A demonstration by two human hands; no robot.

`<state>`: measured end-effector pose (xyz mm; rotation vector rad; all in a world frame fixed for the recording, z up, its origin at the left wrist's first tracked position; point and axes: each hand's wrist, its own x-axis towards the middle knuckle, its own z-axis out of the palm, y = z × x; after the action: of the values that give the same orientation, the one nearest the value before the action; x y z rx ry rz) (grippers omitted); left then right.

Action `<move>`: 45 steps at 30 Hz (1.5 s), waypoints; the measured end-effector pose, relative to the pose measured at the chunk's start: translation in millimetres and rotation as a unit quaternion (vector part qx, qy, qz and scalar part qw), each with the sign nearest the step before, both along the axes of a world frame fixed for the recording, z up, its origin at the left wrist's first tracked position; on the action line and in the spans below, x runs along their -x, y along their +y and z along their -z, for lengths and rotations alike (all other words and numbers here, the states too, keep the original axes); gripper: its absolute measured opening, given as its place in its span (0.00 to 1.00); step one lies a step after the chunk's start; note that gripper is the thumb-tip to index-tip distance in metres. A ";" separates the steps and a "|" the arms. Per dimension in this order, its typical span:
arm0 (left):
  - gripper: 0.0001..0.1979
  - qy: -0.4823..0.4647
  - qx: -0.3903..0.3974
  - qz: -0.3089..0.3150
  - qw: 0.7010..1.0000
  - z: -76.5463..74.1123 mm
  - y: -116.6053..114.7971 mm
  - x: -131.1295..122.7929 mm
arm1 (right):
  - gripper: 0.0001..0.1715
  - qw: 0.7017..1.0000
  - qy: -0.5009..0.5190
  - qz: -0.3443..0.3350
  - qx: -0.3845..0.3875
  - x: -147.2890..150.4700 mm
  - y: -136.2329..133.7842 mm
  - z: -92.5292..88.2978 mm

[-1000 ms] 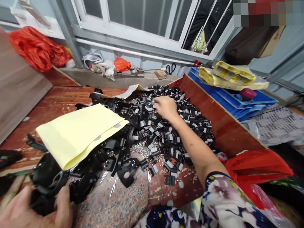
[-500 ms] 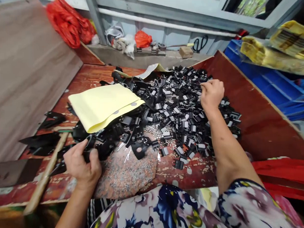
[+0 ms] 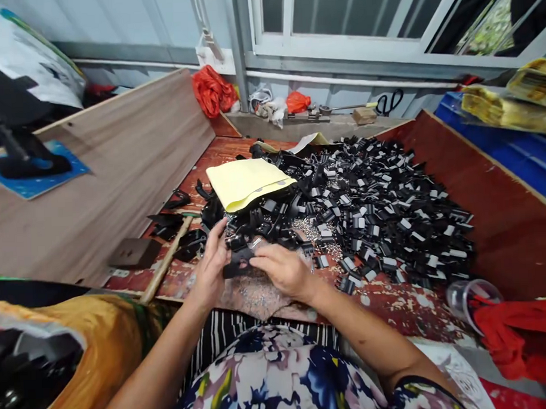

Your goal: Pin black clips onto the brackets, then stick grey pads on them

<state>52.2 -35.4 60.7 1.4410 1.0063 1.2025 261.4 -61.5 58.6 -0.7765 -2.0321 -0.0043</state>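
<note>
Just above the near edge of the worktable, my left hand (image 3: 211, 263) grips the left end of a flat black plastic part (image 3: 237, 264) with a hole in it. My right hand (image 3: 288, 271) pinches the part's other end between thumb and fingers; anything small between those fingertips is hidden. Below both hands lies a speckled stone slab (image 3: 253, 297). Beyond them is a folded yellow sheet (image 3: 249, 180) resting on black parts. A large heap of black plastic pieces with grey pads (image 3: 389, 209) spreads to the right, with loose small metal pins (image 3: 310, 228) among it.
A wooden-handled tool (image 3: 166, 262) and a dark block (image 3: 134, 253) lie at left. Boards wall the table on both sides. A clear plastic cup (image 3: 471, 299) with red cloth stands front right; an orange-yellow sack (image 3: 111, 335) of dark parts sits front left. Scissors (image 3: 389, 102) lie at the back.
My right hand has come from the heap to the slab, meeting my left hand, which also moved inward. Both now hold a black part. The view has swung left.
</note>
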 end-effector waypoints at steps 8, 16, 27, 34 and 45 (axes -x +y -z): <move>0.30 0.277 -0.171 -0.173 0.930 -16.6 17.1 42.0 | 0.20 0.982 -0.127 -0.068 0.123 -4.8 -46.4 36.6; 0.17 0.532 -0.154 -0.249 0.794 3.0 -10.4 79.3 | 0.44 0.941 -0.270 -0.018 0.204 35.2 -70.0 42.6; 0.17 0.687 -0.172 -0.167 0.686 63.4 -27.1 73.3 | 0.30 0.936 -0.293 0.021 0.194 33.0 -77.6 54.9; 0.16 0.663 -0.176 -0.136 0.715 58.2 -37.4 71.6 | 0.33 0.929 -0.279 -0.031 0.239 2.8 -84.3 46.6; 0.21 0.657 -0.161 -0.116 0.728 58.4 -16.9 69.5 | 0.36 0.913 -0.297 -0.110 0.256 -34.6 17.3 33.4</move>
<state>-17.4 -52.4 2.3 2.5846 2.0015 0.3076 296.0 -44.2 25.2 -0.9343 -2.7491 0.4960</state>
